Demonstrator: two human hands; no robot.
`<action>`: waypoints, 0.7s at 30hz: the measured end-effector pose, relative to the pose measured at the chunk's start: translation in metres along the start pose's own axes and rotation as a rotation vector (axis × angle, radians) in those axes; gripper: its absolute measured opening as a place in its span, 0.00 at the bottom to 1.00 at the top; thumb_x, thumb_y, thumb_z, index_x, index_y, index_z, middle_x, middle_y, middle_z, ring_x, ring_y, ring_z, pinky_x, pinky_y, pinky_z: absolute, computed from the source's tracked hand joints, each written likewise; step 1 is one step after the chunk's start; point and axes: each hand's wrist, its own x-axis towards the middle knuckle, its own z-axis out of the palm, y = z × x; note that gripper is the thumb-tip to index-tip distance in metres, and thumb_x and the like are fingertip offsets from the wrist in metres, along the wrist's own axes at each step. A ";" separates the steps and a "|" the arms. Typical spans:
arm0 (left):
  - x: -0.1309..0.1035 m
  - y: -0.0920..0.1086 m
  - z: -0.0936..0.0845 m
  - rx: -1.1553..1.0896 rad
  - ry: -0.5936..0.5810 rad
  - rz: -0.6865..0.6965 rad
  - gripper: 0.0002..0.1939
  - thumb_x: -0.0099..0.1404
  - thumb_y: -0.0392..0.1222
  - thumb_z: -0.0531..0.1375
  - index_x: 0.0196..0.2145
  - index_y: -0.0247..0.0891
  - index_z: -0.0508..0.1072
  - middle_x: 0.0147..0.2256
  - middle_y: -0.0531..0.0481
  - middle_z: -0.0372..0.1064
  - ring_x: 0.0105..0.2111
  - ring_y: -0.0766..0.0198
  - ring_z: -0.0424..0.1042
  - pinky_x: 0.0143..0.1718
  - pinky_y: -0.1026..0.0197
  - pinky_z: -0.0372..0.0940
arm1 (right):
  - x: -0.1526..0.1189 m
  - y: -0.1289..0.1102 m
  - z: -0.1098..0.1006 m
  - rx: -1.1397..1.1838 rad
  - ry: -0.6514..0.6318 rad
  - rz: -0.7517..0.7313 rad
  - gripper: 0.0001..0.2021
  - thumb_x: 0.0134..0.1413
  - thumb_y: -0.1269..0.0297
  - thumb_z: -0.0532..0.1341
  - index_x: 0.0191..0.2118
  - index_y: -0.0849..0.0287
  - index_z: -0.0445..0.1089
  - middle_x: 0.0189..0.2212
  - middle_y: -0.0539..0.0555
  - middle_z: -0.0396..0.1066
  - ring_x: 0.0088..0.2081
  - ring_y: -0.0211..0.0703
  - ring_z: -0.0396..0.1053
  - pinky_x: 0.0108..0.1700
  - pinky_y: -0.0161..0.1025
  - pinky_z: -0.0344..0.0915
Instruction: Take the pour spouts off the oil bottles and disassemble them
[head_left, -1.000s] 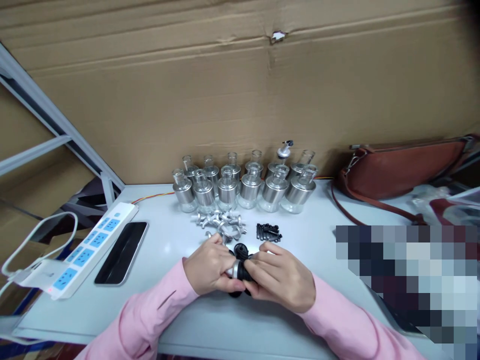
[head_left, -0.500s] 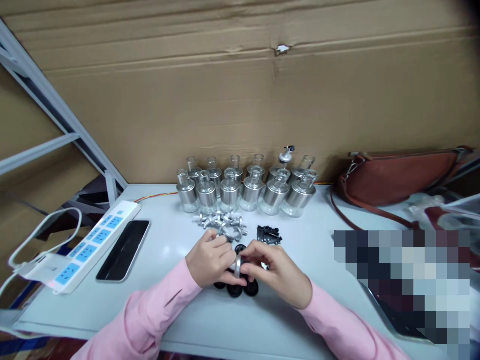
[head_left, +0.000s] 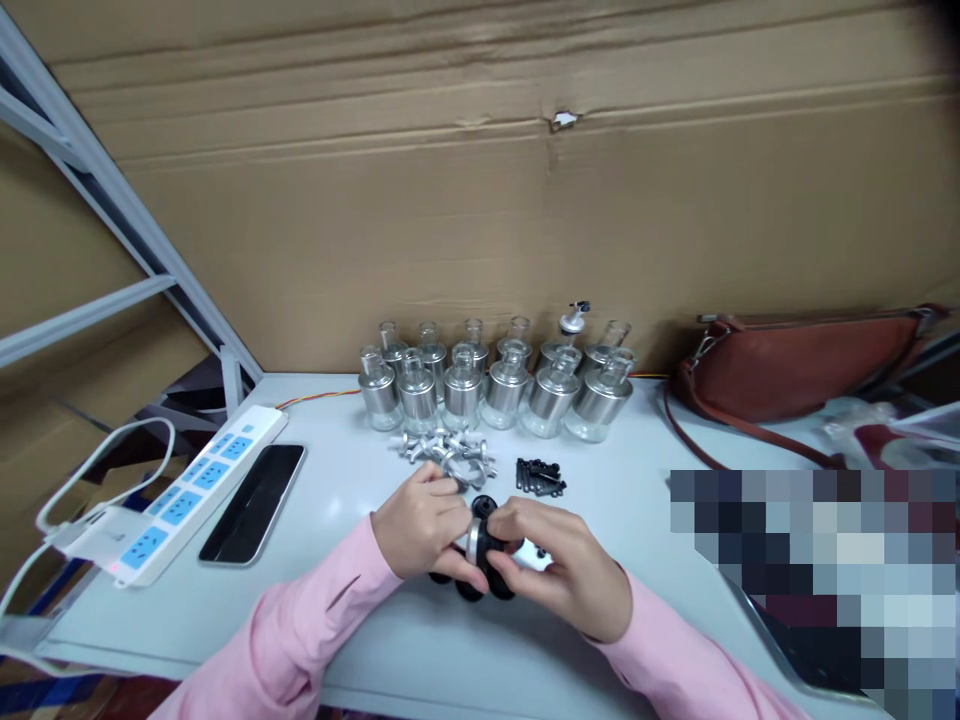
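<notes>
Between my two hands is a silver metal ring piece (head_left: 473, 541) with a black part against its right side. My left hand (head_left: 426, 522) grips the silver piece from the left, fingers curled and thumb below. The black part (head_left: 493, 543) is pinched by the thumb and fingers of my right hand (head_left: 566, 562). Several black round pieces (head_left: 470, 590) lie on the table beneath and around my hands, partly hidden. Just beyond is a pile of silver metal parts (head_left: 450, 452). Small black pieces (head_left: 540, 477) lie to its right.
Two rows of glass bottles with metal bands (head_left: 507, 385) stand at the back; one rear bottle carries a silver top (head_left: 573, 319). A power strip (head_left: 202, 490) and a phone (head_left: 255, 503) lie left. A brown bag (head_left: 810, 370) sits back right, beyond a blurred-out area.
A larger black part now shows against the silver piece, between my right thumb and fingers. My right hand has shifted slightly right and down. The view has tilted a little.
</notes>
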 end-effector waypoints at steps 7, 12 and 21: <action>-0.004 -0.004 -0.001 -0.236 -0.195 -0.138 0.37 0.60 0.67 0.31 0.15 0.35 0.58 0.14 0.53 0.57 0.18 0.68 0.56 0.27 0.61 0.49 | 0.001 0.008 0.000 -0.203 0.029 -0.241 0.05 0.54 0.73 0.54 0.36 0.58 0.62 0.28 0.55 0.70 0.28 0.37 0.64 0.31 0.33 0.63; -0.005 -0.003 -0.002 -0.462 -0.258 -0.254 0.35 0.59 0.68 0.34 0.16 0.36 0.57 0.15 0.55 0.56 0.17 0.70 0.55 0.27 0.62 0.50 | 0.002 0.009 0.000 -0.233 0.024 -0.313 0.06 0.54 0.74 0.53 0.38 0.59 0.62 0.30 0.57 0.70 0.29 0.38 0.64 0.31 0.34 0.64; -0.011 -0.006 -0.008 -0.958 -0.435 -0.547 0.33 0.55 0.71 0.45 0.14 0.36 0.50 0.15 0.58 0.43 0.17 0.73 0.45 0.20 0.65 0.45 | 0.001 0.006 0.002 -0.299 0.068 -0.411 0.08 0.53 0.76 0.55 0.39 0.62 0.63 0.30 0.58 0.71 0.30 0.38 0.64 0.29 0.35 0.64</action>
